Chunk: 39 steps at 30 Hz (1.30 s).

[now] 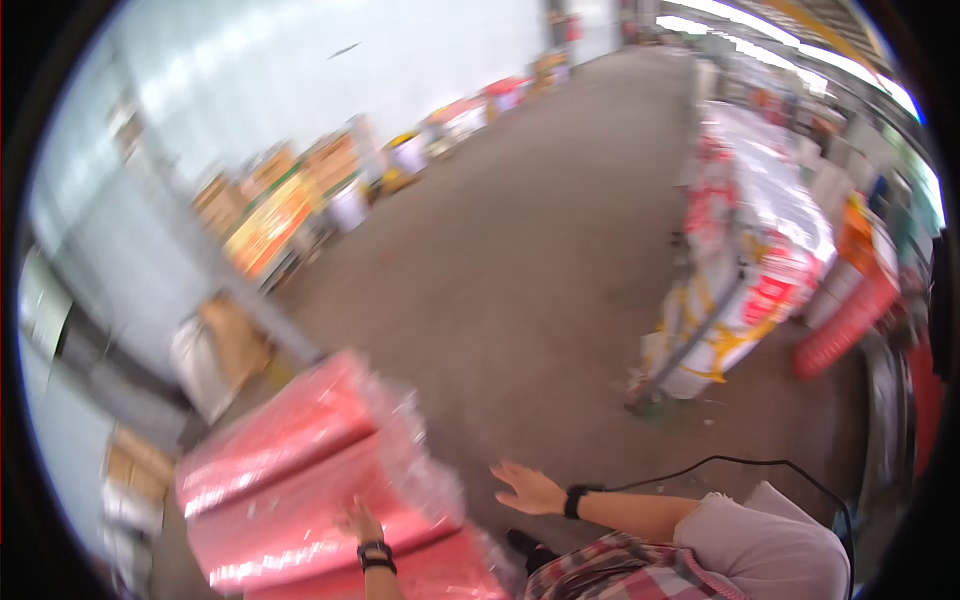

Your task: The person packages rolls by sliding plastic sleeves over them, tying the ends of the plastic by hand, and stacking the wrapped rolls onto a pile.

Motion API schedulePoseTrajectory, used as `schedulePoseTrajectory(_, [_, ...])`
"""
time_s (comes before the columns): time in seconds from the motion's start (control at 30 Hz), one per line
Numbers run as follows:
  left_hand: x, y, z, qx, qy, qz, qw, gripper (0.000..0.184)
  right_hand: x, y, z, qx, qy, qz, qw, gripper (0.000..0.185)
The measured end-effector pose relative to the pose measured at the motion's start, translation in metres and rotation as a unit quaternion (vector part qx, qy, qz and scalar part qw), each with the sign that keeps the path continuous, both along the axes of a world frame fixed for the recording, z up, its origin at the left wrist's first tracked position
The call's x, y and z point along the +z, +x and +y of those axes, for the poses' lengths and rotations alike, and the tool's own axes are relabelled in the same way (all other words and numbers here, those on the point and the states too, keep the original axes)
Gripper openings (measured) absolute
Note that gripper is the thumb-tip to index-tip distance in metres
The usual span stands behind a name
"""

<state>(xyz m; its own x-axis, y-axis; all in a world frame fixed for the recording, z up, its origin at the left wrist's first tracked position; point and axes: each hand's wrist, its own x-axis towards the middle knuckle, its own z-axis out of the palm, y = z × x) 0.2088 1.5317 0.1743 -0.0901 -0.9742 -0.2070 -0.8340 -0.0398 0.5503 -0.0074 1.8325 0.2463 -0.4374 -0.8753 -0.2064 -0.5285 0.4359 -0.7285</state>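
Note:
Red rolls wrapped in clear plastic (290, 480) lie side by side at the lower left. Over the middle roll is my left hand (360, 522), its fingers spread and blurred; whether it touches the plastic I cannot tell. My right hand (530, 490) is held out above the floor, just right of the plastic's loose edge, with its fingers apart and nothing in them. Both wrists wear black bands, and a black cable runs from near the right one.
Cardboard boxes (330, 160) and buckets line the left wall. White and brown sacks (215, 350) lean near a post. At the right, a long stack wrapped in white and red (770, 200) stands beside a red roll (845, 325). Grey floor (480, 260) runs between.

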Motion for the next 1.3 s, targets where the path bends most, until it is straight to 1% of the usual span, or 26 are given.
schedulePoseTrajectory(0.03, [-0.008, -0.026, 0.023, -0.063, -0.010, -0.048, 0.997, 0.079, -0.043, -0.012, 0.059, -0.041, -0.036, -0.010, 0.998, 0.055])
schedulePoseTrajectory(0.1, [0.017, -0.103, 0.119, -0.095, -0.061, -0.129, 0.985, 0.077, -0.039, -0.031, 0.191, -0.106, 0.057, -0.044, 0.992, 0.056])
schedulePoseTrajectory(0.13, [-0.029, -0.131, 0.157, -0.157, -0.200, -0.154, 0.955, 0.073, -0.064, -0.034, 0.259, -0.177, 0.116, -0.027, 0.977, 0.055])
schedulePoseTrajectory(0.17, [0.021, -0.163, 0.225, -0.333, -0.236, -0.070, 0.910, 0.067, -0.087, -0.031, 0.325, -0.298, 0.138, -0.068, 0.942, 0.053])
schedulePoseTrajectory(0.2, [0.023, -0.194, 0.282, -0.491, -0.166, 0.123, 0.846, 0.054, -0.072, -0.029, 0.383, -0.397, 0.179, -0.069, 0.898, 0.048])
schedulePoseTrajectory(0.23, [0.040, -0.230, 0.342, -0.614, -0.067, 0.184, 0.765, 0.040, -0.084, -0.029, 0.439, -0.432, 0.239, -0.057, 0.868, 0.040])
schedulePoseTrajectory(0.3, [0.086, -0.286, 0.462, -0.781, 0.036, 0.263, 0.565, 0.024, -0.056, -0.015, 0.513, -0.635, 0.097, -0.122, 0.757, 0.034])
schedulePoseTrajectory(0.33, [0.096, -0.313, 0.513, -0.819, 0.017, 0.274, 0.504, 0.020, -0.053, -0.013, 0.536, -0.651, 0.087, -0.122, 0.744, 0.034])
schedulePoseTrajectory(0.4, [0.123, -0.377, 0.599, -0.853, -0.016, 0.313, 0.418, 0.018, -0.050, -0.013, 0.577, -0.745, -0.054, -0.161, 0.645, 0.029])
schedulePoseTrajectory(0.43, [0.151, -0.405, 0.636, -0.850, -0.038, 0.331, 0.408, 0.015, -0.039, -0.012, 0.588, -0.757, -0.058, -0.159, 0.631, 0.029])
schedulePoseTrajectory(0.5, [0.165, -0.483, 0.696, -0.820, -0.123, 0.348, 0.438, 0.014, -0.009, -0.027, 0.583, -0.736, -0.097, -0.182, 0.645, 0.027])
schedulePoseTrajectory(0.57, [0.201, -0.562, 0.740, -0.816, -0.122, 0.335, 0.456, 0.019, -0.024, -0.045, 0.581, -0.702, -0.176, -0.237, 0.648, 0.028])
schedulePoseTrajectory(0.6, [0.204, -0.605, 0.757, -0.812, -0.175, 0.305, 0.465, 0.022, -0.020, -0.056, 0.578, -0.677, -0.189, -0.270, 0.658, 0.028])
schedulePoseTrajectory(0.63, [0.210, -0.645, 0.768, -0.822, -0.246, 0.237, 0.455, 0.019, -0.013, -0.066, 0.575, -0.653, -0.202, -0.300, 0.666, 0.028])
schedulePoseTrajectory(0.7, [0.228, -0.700, 0.780, -0.807, -0.334, 0.199, 0.445, 0.019, -0.008, -0.089, 0.574, -0.623, -0.286, -0.377, 0.623, 0.030])
schedulePoseTrajectory(0.77, [0.205, -0.776, 0.784, -0.750, -0.486, 0.195, 0.405, 0.037, 0.003, -0.114, 0.593, -0.600, -0.299, -0.382, 0.635, 0.030])
schedulePoseTrajectory(0.8, [0.227, -0.769, 0.792, -0.779, -0.447, 0.100, 0.428, 0.032, -0.012, -0.126, 0.606, -0.591, -0.321, -0.379, 0.635, 0.032])
schedulePoseTrajectory(0.83, [0.254, -0.767, 0.804, -0.819, -0.406, -0.099, 0.393, 0.023, -0.017, -0.139, 0.625, -0.592, -0.327, -0.376, 0.633, 0.032])
schedulePoseTrajectory(0.9, [0.250, -0.793, 0.807, -0.805, -0.484, -0.052, 0.340, 0.020, -0.022, -0.163, 0.659, -0.645, -0.302, -0.337, 0.615, 0.030])
schedulePoseTrajectory(0.93, [0.267, -0.794, 0.809, -0.806, -0.481, -0.059, 0.341, 0.020, -0.014, -0.177, 0.672, -0.684, -0.306, -0.328, 0.575, 0.027])
schedulePoseTrajectory(1.03, [0.322, -0.820, 0.822, -0.866, -0.365, -0.094, 0.328, 0.020, 0.001, -0.229, 0.721, -0.677, -0.291, -0.310, 0.601, 0.025])
schedulePoseTrajectory(1.1, [0.336, -0.871, 0.817, -0.911, -0.009, -0.185, 0.367, 0.021, 0.016, -0.262, 0.743, -0.683, -0.275, -0.291, 0.611, 0.027])
schedulePoseTrajectory(1.17, [0.352, -0.907, 0.816, -0.904, 0.153, -0.133, 0.377, 0.020, 0.028, -0.289, 0.754, -0.686, -0.264, -0.278, 0.619, 0.030])
schedulePoseTrajectory(1.2, [0.359, -0.919, 0.819, -0.900, 0.155, -0.137, 0.384, 0.020, 0.037, -0.301, 0.759, -0.685, -0.281, -0.277, 0.612, 0.030])
schedulePoseTrajectory(1.27, [0.379, -0.921, 0.830, -0.903, -0.057, 0.031, 0.424, 0.019, 0.048, -0.322, 0.767, -0.675, -0.293, -0.280, 0.617, 0.031])
schedulePoseTrajectory(1.3, [0.382, -0.914, 0.840, -0.902, -0.059, 0.029, 0.426, 0.019, 0.050, -0.332, 0.769, -0.672, -0.295, -0.282, 0.618, 0.031])
